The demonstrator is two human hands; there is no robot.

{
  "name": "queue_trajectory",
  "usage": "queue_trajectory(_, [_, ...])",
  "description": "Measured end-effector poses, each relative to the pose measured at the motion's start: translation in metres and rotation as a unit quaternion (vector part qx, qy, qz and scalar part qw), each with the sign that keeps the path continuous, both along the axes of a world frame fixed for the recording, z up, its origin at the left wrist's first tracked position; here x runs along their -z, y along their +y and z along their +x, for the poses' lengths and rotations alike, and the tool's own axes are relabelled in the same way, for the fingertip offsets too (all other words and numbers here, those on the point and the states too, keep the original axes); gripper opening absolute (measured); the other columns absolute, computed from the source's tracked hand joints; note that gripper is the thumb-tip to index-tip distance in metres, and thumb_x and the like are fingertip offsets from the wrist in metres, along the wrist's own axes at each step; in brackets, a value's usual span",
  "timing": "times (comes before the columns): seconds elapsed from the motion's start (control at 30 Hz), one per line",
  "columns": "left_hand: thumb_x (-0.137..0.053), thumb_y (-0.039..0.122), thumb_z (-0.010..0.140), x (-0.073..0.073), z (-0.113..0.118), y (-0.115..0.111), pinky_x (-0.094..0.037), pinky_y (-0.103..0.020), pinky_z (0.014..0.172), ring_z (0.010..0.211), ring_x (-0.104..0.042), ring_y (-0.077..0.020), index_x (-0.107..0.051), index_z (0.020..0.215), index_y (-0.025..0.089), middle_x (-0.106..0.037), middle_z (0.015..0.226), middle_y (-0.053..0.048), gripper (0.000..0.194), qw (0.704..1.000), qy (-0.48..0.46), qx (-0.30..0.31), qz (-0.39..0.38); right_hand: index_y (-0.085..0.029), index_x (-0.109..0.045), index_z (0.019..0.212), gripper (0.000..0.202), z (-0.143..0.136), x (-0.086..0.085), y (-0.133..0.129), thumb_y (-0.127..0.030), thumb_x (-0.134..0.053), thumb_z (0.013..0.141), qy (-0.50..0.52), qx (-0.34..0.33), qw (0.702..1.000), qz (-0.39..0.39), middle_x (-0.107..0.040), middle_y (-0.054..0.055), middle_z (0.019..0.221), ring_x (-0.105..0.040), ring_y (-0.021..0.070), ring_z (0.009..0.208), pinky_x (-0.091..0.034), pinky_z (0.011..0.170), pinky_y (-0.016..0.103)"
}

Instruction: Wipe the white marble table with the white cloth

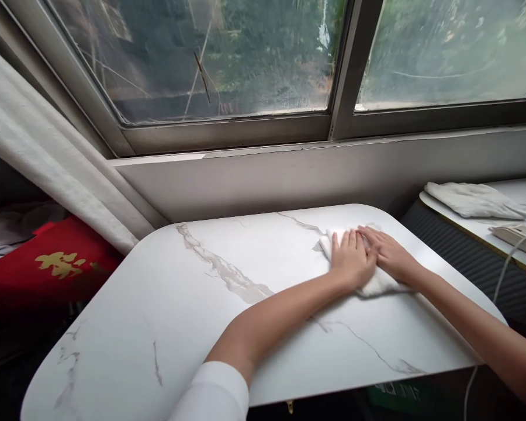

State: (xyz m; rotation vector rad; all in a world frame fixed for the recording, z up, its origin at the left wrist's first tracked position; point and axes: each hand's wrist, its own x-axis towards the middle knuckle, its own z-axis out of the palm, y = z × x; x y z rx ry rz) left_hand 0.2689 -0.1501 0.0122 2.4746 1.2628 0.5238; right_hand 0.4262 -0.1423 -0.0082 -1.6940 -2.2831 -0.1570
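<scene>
Marbled tabletop under my white cloth, wiping apparently in hand
The tabletop spreads wide before me; the cloth lies on its right half, toward the far rounded corner, partly covered by my hands. My left hand presses on the cloth from above, and my right hand lies against it, the two touching. My fingers are stretched out close together, laid flat rather than clamped on anything. I judge the next move calls for even pressure and a smooth sweep across the surface, without letting the cloth bunch
</scene>
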Motion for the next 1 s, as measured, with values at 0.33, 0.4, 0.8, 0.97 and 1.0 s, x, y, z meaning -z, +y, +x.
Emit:
queue_trajectory(0.33, [-0.005, 0.045, 0.096, 0.004, 0.053, 0.105, -0.007, -0.042, 0.116, 0.14, -0.023, -0.018, -0.03, 0.144, 0.011, -0.031, 0.15, -0.008, 0.064, 0.997, 0.043, -0.028, 0.05, -0.011, -0.049, 0.13, 0.052, 0.038, -0.003, 0.103, -0.033, -0.032, 0.086, 0.053, 0.027, 0.998, 0.02, -0.052, 0.014, 0.135, -0.046, 0.0277, 0.125, -0.037, 0.104, 0.044])
queue_trajectory(0.4, [-0.005, 0.045, 0.096, 0.004, 0.062, 0.114, -0.007, -0.042, 0.116, 0.139, -0.024, -0.0181, -0.032, 0.143, 0.013, -0.032, 0.15, -0.007, 0.063, 0.997, 0.043, -0.033, 0.055, -0.01, -0.05, 0.13, 0.052, 0.047, -0.004, 0.11, -0.033, -0.032, 0.086, 0.06, 0.039, 0.997, 0.01, -0.052, 0.014, 0.135, -0.047, 0.0275, 0.125, -0.037, 0.104, 0.043])
queue_trajectory(0.8, [-0.004, 0.049, 0.096, 0.007, 0.084, 0.084, -0.007, -0.048, 0.115, 0.139, -0.022, -0.0248, -0.034, 0.142, 0.008, -0.033, 0.149, -0.013, 0.069, 0.996, 0.028, -0.035, 0.077, -0.015, -0.047, 0.133, 0.054, 0.073, -0.007, 0.077, -0.037, -0.032, 0.087, 0.053, 0.045, 0.998, -0.008, -0.05, 0.011, 0.138, -0.045, 0.0262, 0.127, -0.035, 0.106, 0.044])
queue_trajectory(0.97, [0.0, 0.053, 0.094, 0.003, 0.093, 0.019, -0.008, -0.051, 0.114, 0.14, -0.021, -0.0274, -0.03, 0.143, 0.005, -0.032, 0.149, -0.015, 0.075, 0.997, 0.028, 0.025, 0.074, -0.02, -0.036, 0.142, 0.057, 0.098, 0.002, -0.001, -0.041, -0.031, 0.089, 0.032, 0.037, 0.999, 0.011, -0.048, 0.01, 0.14, -0.043, 0.0274, 0.128, -0.034, 0.107, 0.045])
queue_trajectory(1.0, [0.001, 0.053, 0.093, 0.001, 0.094, 0.003, -0.009, -0.052, 0.114, 0.139, -0.021, -0.0283, -0.029, 0.143, 0.003, -0.033, 0.149, -0.015, 0.076, 0.996, 0.026, 0.04, 0.076, -0.023, -0.032, 0.144, 0.056, 0.101, 0.003, -0.021, -0.04, -0.03, 0.09, 0.027, 0.037, 0.999, 0.019, -0.048, 0.008, 0.14, -0.044, 0.0275, 0.128, -0.035, 0.107, 0.044])
